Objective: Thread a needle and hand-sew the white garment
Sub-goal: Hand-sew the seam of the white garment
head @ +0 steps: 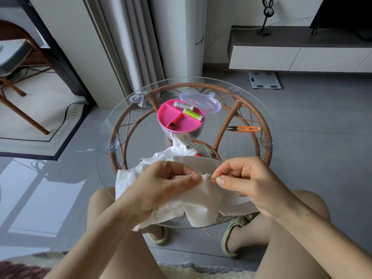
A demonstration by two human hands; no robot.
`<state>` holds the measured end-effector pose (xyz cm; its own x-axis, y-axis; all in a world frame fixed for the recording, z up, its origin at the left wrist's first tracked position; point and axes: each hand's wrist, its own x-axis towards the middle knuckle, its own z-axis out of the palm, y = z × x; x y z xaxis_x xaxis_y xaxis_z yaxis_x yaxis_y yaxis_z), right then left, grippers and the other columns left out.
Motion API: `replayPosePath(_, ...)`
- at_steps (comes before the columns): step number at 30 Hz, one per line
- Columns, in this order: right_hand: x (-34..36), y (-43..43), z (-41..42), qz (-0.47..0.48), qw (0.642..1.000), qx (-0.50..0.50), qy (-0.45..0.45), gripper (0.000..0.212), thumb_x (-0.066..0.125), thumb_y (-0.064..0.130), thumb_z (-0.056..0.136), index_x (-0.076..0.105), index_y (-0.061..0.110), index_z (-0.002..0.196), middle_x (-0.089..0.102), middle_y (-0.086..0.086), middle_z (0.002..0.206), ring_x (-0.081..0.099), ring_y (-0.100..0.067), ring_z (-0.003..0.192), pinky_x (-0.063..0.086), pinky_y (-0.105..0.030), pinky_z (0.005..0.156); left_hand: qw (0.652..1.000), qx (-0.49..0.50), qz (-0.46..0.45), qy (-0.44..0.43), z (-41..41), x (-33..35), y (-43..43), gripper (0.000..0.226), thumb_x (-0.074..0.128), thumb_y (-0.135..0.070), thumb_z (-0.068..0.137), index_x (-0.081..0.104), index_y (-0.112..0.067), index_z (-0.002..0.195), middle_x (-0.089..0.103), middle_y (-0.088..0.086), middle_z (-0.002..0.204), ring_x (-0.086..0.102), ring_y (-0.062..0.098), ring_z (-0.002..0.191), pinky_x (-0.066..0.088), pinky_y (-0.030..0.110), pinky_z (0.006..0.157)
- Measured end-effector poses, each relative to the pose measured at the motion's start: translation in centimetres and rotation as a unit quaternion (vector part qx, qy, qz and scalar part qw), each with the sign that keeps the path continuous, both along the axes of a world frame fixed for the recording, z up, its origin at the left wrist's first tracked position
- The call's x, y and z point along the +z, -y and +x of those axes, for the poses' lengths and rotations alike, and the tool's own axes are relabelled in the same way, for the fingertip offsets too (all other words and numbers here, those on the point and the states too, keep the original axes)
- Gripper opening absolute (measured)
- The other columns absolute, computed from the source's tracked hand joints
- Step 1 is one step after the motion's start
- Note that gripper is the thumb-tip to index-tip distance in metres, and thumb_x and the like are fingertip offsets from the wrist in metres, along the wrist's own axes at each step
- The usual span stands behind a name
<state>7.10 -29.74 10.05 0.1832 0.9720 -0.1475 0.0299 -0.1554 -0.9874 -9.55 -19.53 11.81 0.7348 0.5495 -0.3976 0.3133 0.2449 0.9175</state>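
Head view: I saw the left hand [161, 184] gripping a bunched fold of the white garment [201, 202], thumb pressed on its edge; right hand [247, 178] pinched the needle [213, 179] at that edge, over the near rim of the glass table [112, 121]; I judged the cloth light, limp, slippy, so hold just beside the stitch; thread too fine to make out; pink sewing box [177, 119] and orange snips [244, 129] sat further back on the glass; grey tile floor [322, 137], rug [40, 125] at left
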Motion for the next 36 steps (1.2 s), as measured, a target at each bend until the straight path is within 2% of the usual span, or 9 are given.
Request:
replayPosePath(6, 0.0, -0.2, -0.1, -0.006, 0.999, 0.007, -0.05, 0.01, 0.063, 0.015, 0.07, 0.072, 0.015, 0.068, 0.058, 0.004, 0.053, 0.043, -0.001, 0.046, 0.031, -0.01, 0.044, 0.999, -0.012, -0.031, 0.021, -0.1, -0.2, -0.3, 0.013, 0.069, -0.026, 0.068, 0.075, -0.014, 0.069, 0.069, 0.006, 0.068, 0.063, 0.01, 0.059, 0.051, 0.018, 0.055)
replayPosePath(12, -0.2, -0.4, -0.1, -0.019, 0.994, 0.025, -0.101, 0.012, 0.063, 0.012, 0.069, 0.073, 0.017, 0.066, 0.059, 0.003, 0.057, 0.045, 0.0, 0.05, 0.031, -0.011, 0.045, 0.987, -0.023, -0.142, 0.073, -0.4, -0.7, -0.5, 0.01, 0.074, -0.018, 0.068, 0.074, -0.008, 0.072, 0.068, 0.01, 0.066, 0.064, 0.015, 0.058, 0.053, 0.021, 0.055)
replayPosePath(16, -0.3, -0.4, -0.6, -0.012, 0.989, 0.024, -0.146, 0.015, 0.061, 0.011, 0.069, 0.073, 0.019, 0.064, 0.057, 0.007, 0.054, 0.044, 0.001, 0.048, 0.031, -0.011, 0.046, 0.972, -0.04, -0.197, 0.121, -0.5, -0.9, -0.6, 0.03, 0.089, -0.023, 0.058, 0.072, -0.004, 0.073, 0.068, 0.01, 0.066, 0.066, 0.015, 0.059, 0.053, 0.022, 0.055)
replayPosePath(20, -0.3, -0.4, -1.0, -0.002, 0.987, 0.035, -0.16, 0.012, 0.064, 0.015, 0.069, 0.073, 0.023, 0.067, 0.058, 0.006, 0.058, 0.044, -0.004, 0.054, 0.031, -0.013, 0.05, 0.966, -0.043, -0.21, 0.144, -0.6, -1.0, -0.6, 0.033, 0.09, -0.026, 0.056, 0.071, -0.003, 0.07, 0.067, 0.009, 0.064, 0.066, 0.015, 0.058, 0.052, 0.022, 0.055)
replayPosePath(23, -0.5, -0.4, -1.2, 0.022, 0.989, 0.034, -0.142, 0.01, 0.066, 0.018, 0.071, 0.073, 0.026, 0.07, 0.061, 0.007, 0.063, 0.05, -0.003, 0.06, 0.036, -0.012, 0.054, 0.971, -0.034, -0.191, 0.138, -0.5, -0.7, -0.5, 0.029, 0.088, -0.023, 0.058, 0.072, -0.004, 0.07, 0.068, 0.01, 0.065, 0.067, 0.015, 0.059, 0.052, 0.022, 0.055)
replayPosePath(26, -0.3, -0.4, -1.3, 0.062, 0.996, 0.041, -0.039, 0.003, 0.063, 0.021, 0.079, 0.066, 0.022, 0.081, 0.061, 0.003, 0.063, 0.053, -0.003, 0.061, 0.041, -0.013, 0.058, 0.987, -0.014, -0.115, 0.107, -0.4, -0.2, -0.3, 0.004, 0.078, -0.006, 0.068, 0.074, -0.008, 0.069, 0.069, 0.009, 0.066, 0.066, 0.013, 0.059, 0.051, 0.019, 0.054)
replayPosePath(29, -0.4, -0.1, -0.8, 0.061, 0.997, 0.051, 0.025, 0.016, 0.061, 0.028, 0.084, 0.056, 0.015, 0.093, 0.062, -0.004, 0.068, 0.057, -0.009, 0.064, 0.047, -0.022, 0.061, 0.989, 0.016, -0.101, 0.107, -0.3, 0.1, 0.0, 0.011, 0.064, -0.011, 0.071, 0.074, -0.01, 0.065, 0.069, 0.009, 0.065, 0.066, 0.013, 0.058, 0.052, 0.02, 0.054)
replayPosePath(33, -0.5, 0.2, -0.4, 0.069, 0.996, 0.015, 0.056, 0.012, 0.061, 0.027, 0.083, 0.064, 0.017, 0.08, 0.064, 0.003, 0.066, 0.058, -0.004, 0.062, 0.048, -0.018, 0.061, 0.991, 0.041, -0.084, 0.098, 0.1, 0.2, 0.4, 0.009, 0.076, -0.01, 0.071, 0.073, -0.011, 0.062, 0.068, 0.009, 0.063, 0.064, 0.013, 0.056, 0.052, 0.022, 0.053)
replayPosePath(36, -0.1, 0.0, -1.0, 0.093, 0.991, 0.002, 0.091, 0.013, 0.063, 0.024, 0.08, 0.07, 0.014, 0.081, 0.067, 0.002, 0.067, 0.06, -0.003, 0.062, 0.047, -0.016, 0.059, 0.994, 0.046, -0.053, 0.086, 0.6, 0.2, 0.7, 0.01, 0.067, -0.017, 0.069, 0.074, -0.011, 0.066, 0.069, 0.01, 0.067, 0.065, 0.015, 0.061, 0.053, 0.023, 0.056)
